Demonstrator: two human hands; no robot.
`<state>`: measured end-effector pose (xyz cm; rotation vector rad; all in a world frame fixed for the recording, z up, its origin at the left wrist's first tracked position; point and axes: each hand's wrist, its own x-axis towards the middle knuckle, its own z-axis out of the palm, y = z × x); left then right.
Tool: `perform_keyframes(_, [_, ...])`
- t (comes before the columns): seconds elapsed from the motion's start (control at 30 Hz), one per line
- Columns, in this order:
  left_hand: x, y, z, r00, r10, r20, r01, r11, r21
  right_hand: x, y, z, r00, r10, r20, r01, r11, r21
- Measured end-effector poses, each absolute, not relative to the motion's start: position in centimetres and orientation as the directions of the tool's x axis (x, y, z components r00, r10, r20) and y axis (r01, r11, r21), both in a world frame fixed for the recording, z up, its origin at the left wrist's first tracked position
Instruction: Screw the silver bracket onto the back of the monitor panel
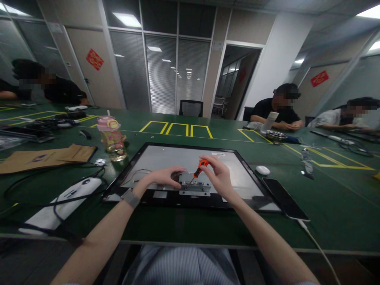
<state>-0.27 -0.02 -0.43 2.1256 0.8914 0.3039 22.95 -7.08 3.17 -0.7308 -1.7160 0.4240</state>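
A flat monitor panel (166,156) lies back-up on the green table in front of me, with a small metal connector bracket (195,188) near its front edge. My right hand (218,176) pinches an orange-handled screwdriver (200,167), its tip angled down onto the bracket. My left hand (166,176) rests on the panel just left of the bracket, fingers curled over a small dark part. A grey band sits on my left wrist.
A pink-lidded bottle (112,136) stands left of the panel. A white device with black cables (62,204) lies at front left, brown envelopes (44,156) behind it. A phone (285,198) and white mouse (263,170) lie to the right. Other people sit at the far left and right.
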Motion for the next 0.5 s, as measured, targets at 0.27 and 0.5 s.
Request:
perform_keyframes(0.27, [-0.33,-0.09,-0.52,0.713,0.696,-0.083,0.518,-0.444,0.731,23.0,-7.13,2.78,-0.22,0.641,0.735,0.217,0.767,-0.604])
perform_keyframes(0.5, [-0.47,-0.03,-0.46,0.72,0.689,-0.084,0.511,-0.444,0.736,23.38,-6.98,2.94,-0.326,0.673,0.664,0.125,0.727,-0.676])
